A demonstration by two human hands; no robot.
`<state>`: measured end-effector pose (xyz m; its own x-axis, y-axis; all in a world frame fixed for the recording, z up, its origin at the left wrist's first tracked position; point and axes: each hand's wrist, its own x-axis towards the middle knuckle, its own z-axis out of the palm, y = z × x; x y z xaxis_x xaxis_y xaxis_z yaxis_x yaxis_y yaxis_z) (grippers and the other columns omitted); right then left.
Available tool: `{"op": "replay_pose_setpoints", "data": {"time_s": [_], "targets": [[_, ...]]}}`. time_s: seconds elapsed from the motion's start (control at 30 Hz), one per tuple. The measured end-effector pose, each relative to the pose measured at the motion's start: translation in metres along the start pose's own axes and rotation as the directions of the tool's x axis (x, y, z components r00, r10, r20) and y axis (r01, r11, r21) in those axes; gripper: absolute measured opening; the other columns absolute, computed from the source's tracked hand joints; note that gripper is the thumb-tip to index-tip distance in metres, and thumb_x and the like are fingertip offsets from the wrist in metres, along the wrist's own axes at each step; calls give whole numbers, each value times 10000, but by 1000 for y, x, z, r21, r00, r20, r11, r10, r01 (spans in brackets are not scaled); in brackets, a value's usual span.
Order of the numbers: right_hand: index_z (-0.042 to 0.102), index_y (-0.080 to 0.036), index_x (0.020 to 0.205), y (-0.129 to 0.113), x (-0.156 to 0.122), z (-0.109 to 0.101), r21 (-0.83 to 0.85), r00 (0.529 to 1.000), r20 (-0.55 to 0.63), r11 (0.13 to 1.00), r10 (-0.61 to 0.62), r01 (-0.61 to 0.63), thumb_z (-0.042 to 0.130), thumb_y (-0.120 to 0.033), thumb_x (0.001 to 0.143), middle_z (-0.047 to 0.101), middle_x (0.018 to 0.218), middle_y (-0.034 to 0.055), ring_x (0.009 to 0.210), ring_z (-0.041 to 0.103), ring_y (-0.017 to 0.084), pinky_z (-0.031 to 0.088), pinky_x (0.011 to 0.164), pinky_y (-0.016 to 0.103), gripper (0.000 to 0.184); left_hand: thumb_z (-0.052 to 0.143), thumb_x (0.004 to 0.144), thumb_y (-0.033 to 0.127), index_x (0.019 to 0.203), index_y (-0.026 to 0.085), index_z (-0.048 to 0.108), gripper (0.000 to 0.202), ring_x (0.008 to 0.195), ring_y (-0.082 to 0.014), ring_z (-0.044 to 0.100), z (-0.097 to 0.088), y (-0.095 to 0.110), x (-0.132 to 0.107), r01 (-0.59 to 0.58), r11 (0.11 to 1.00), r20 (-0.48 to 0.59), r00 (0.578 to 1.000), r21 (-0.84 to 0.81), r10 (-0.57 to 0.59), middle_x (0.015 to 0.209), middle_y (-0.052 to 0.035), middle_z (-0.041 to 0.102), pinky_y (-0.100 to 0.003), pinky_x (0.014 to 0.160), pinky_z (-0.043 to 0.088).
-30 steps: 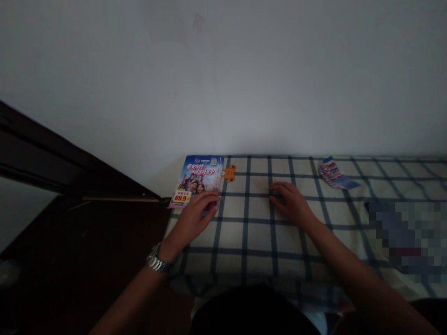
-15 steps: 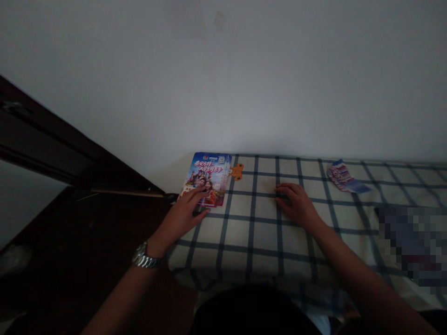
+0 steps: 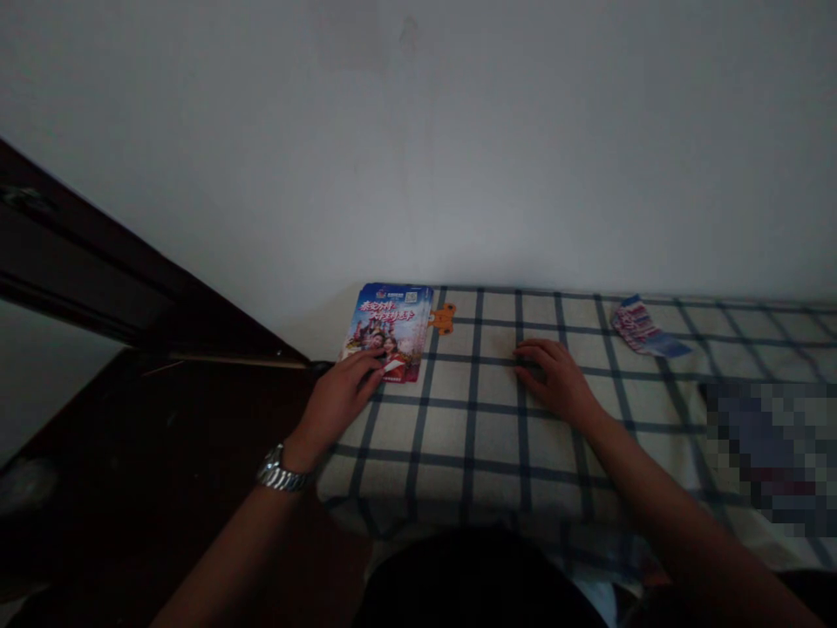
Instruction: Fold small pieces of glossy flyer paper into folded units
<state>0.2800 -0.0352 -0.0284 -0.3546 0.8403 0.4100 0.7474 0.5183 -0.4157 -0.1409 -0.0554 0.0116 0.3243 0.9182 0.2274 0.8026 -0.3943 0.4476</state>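
Observation:
A stack of printed flyers [image 3: 391,327], blue at the top with a photo of people below, lies near the far left of the checked cloth. My left hand [image 3: 340,388], with a metal watch on its wrist, pinches the near left part of the top flyer between thumb and fingers. A white sliver shows beside the thumb tip, like a turned-up edge. An orange bear-shaped piece [image 3: 443,319] lies just right of the stack. My right hand [image 3: 553,377] rests on the cloth, fingers loosely bent and apart, holding nothing.
The checked cloth [image 3: 497,436] covers a surface against a pale wall [image 3: 523,148]. Farther right lie a crumpled or fanned printed paper [image 3: 644,330] and a pixelated dark item [image 3: 772,453]. Dark wooden furniture [image 3: 131,270] stands at left, above a dark floor.
My left thumb has moved up onto the flyers and closed toward the fingers, and a white sliver now shows by it. My right hand stays in place.

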Motion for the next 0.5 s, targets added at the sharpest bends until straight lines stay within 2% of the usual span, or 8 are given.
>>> {"op": "replay_pose_setpoints", "data": {"time_s": [0.1, 0.3, 0.4, 0.5], "targets": [[669, -256, 1228, 2, -1, 0, -1, 1000, 3, 1000, -2, 2, 627, -336, 979, 678, 1266, 117, 1189, 627, 331, 536, 1022, 553, 265, 484, 1067, 392, 1087, 235, 685, 256, 1247, -254, 655, -1, 3, 3, 13, 1000, -37, 999, -11, -13, 1346, -60, 690, -480, 1095, 524], [652, -251, 1226, 3, -1, 0, 27, 1000, -5, 1000, 16, -16, 629, -315, 982, 677, 1258, 116, 1192, 627, 324, 532, 1037, 551, 254, 486, 1078, 353, 1126, 224, 685, 242, 1170, -226, 673, 1, 23, 13, -36, 998, -124, 992, -47, 30, 1237, -53, 723, -428, 1055, 533], [652, -258, 1216, 0, 0, -2, 73, 999, -20, 996, 45, -43, 619, -308, 985, 677, 1250, 109, 1192, 634, 314, 532, 1046, 546, 239, 518, 1067, 336, 1181, 231, 680, 224, 1165, -228, 669, 7, 36, 20, -99, 994, -108, 990, -47, 94, 1228, -55, 722, -420, 1036, 540], [649, -262, 1216, -1, 0, -6, 136, 996, -40, 988, 82, -76, 601, -308, 994, 680, 1227, 101, 1170, 653, 294, 546, 1036, 515, 232, 514, 1067, 306, 1103, 216, 678, 191, 1157, -225, 671, 19, 51, 27, -195, 978, -80, 979, -74, 189, 1235, -69, 709, -420, 1003, 557]]}}
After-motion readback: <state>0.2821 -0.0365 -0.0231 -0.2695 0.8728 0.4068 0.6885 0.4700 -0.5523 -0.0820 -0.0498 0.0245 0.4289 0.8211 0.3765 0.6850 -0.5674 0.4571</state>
